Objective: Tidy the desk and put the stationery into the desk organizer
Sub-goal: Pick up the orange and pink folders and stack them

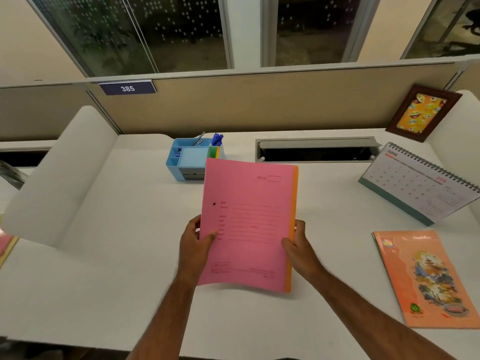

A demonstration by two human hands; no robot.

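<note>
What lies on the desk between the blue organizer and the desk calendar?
In the head view, between the blue organizer and the desk calendar sits a recessed cable tray with its lid raised; the top of the held pink folder overlaps the organizer's right corner.

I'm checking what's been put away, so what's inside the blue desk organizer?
The blue desk organizer holds blue pens, a dark pen and colored sticky notes. The pink folder covers its front right corner.
</note>
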